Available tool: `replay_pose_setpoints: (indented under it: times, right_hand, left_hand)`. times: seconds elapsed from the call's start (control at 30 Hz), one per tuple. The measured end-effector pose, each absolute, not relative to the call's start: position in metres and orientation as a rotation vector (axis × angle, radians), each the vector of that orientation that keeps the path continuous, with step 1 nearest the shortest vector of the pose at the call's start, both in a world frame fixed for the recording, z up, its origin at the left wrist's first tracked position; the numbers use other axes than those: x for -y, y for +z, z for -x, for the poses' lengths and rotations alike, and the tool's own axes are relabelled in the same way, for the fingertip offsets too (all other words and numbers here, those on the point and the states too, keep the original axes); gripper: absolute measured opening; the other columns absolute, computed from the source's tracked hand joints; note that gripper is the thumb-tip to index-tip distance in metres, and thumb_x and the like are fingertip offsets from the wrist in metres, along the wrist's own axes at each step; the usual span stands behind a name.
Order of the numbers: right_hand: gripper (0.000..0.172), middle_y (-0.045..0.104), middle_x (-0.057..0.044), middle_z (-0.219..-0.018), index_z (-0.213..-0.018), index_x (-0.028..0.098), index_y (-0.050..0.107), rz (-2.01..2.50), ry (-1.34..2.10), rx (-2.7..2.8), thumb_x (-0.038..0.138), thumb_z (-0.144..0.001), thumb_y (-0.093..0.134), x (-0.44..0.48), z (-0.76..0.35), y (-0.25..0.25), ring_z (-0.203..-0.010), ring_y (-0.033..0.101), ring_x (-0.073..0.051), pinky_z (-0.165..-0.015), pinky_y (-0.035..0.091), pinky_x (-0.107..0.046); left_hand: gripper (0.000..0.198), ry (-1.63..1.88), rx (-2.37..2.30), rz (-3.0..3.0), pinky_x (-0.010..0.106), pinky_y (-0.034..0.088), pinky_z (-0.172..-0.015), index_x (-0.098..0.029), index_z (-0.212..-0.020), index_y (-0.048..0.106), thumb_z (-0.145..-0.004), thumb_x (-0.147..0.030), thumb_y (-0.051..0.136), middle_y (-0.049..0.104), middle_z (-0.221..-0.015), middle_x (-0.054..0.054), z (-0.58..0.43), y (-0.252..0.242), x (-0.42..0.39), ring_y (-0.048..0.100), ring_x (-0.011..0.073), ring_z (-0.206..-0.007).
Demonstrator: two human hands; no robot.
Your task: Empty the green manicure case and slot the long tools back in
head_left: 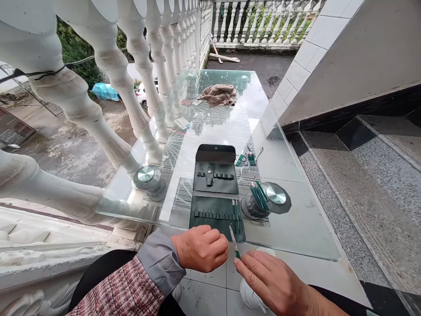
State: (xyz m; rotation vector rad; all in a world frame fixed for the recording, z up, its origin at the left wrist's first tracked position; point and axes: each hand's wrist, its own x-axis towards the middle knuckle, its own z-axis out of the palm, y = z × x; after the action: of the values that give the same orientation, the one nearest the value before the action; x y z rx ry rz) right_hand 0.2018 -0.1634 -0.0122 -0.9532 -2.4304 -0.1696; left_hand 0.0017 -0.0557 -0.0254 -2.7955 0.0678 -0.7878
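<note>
My right hand (269, 278) pinches a nail file (233, 240) by its green handle, with the metal blade pointing up and away. Close to the blade on its left, my left hand (202, 249) is curled into a loose fist; I see nothing sticking out of it, though its palm side is hidden. Beyond both hands a dark green tool case (215, 206) lies unfolded on the glass table, its near edge partly behind my left hand. Two thin tools (236, 215) sit in the right-hand loops of its lower panel.
Several green-handled tools (259, 196) lie in a bunch right of the case, beside a round metal disc (275, 194). Farther back are small green-and-metal tools (247, 158), a card (182, 123) and a crumpled brown cloth (219, 95). White balusters (131, 83) border the left; stone steps (362, 184) rise at right.
</note>
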Motion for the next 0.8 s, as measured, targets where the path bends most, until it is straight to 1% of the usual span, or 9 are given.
replay_pose_setpoints:
  times: [0.13,0.2,0.3,0.4,0.63,0.8]
  right_hand:
    - [0.028,0.068,-0.010,-0.076,-0.108,0.008,0.058,1.020,-0.066,2.344,0.006,-0.083,0.044,0.166,-0.198,-0.027,-0.070,0.063,-0.018,-0.062,0.054,-0.031]
    - [0.032,0.067,-0.009,-0.077,-0.113,0.010,0.055,1.061,-0.019,2.252,0.005,-0.081,0.051,0.167,-0.197,-0.032,-0.071,0.062,-0.017,-0.063,0.054,-0.031]
    - [0.037,0.067,-0.009,-0.082,-0.115,0.011,0.053,1.087,0.067,2.129,0.004,-0.079,0.055,0.167,-0.195,-0.036,-0.078,0.063,-0.018,-0.070,0.055,-0.032]
    - [0.033,0.067,-0.007,-0.083,-0.111,0.014,0.054,1.128,0.202,2.022,0.005,-0.080,0.055,0.167,-0.193,-0.038,-0.078,0.064,-0.017,-0.073,0.055,-0.030]
    - [0.020,0.068,-0.001,-0.079,-0.097,0.022,0.058,1.284,0.514,1.782,0.011,-0.080,0.059,0.172,-0.187,-0.041,-0.068,0.064,-0.012,-0.063,0.054,-0.021]
    - [0.009,0.069,-0.001,-0.078,-0.088,0.023,0.063,1.396,0.865,1.503,0.020,-0.080,0.060,0.175,-0.183,-0.050,-0.062,0.064,-0.012,-0.058,0.054,-0.020]
  left_hand:
    - [0.013,-0.778,-0.085,2.810,0.027,0.031,-0.047,-0.015,-0.069,0.056,-0.082,-0.016,0.055,0.054,-0.071,0.002,-0.001,-0.025,0.056,0.047,0.0119,-0.059]
    - [0.013,-0.766,-0.090,2.806,0.027,0.030,-0.046,-0.015,-0.069,0.056,-0.082,-0.015,0.056,0.054,-0.070,0.002,-0.001,-0.025,0.056,0.046,0.0118,-0.058]
    - [0.011,-0.792,-0.104,2.793,0.027,0.028,-0.046,-0.015,-0.070,0.057,-0.081,-0.015,0.057,0.053,-0.070,0.002,-0.001,-0.025,0.056,0.045,0.0120,-0.056]
    - [0.010,-0.811,-0.120,2.792,0.028,0.028,-0.046,-0.014,-0.071,0.059,-0.081,-0.016,0.057,0.054,-0.070,0.003,-0.001,-0.025,0.056,0.045,0.0123,-0.056]
    - [0.011,-0.767,-0.098,2.799,0.027,0.030,-0.047,-0.014,-0.073,0.059,-0.083,-0.017,0.056,0.056,-0.073,0.004,-0.001,-0.024,0.055,0.046,0.0125,-0.057]
    - [0.011,-0.737,-0.091,2.799,0.027,0.031,-0.047,-0.013,-0.076,0.059,-0.085,-0.019,0.054,0.059,-0.080,0.006,-0.002,-0.025,0.056,0.047,0.0122,-0.059]
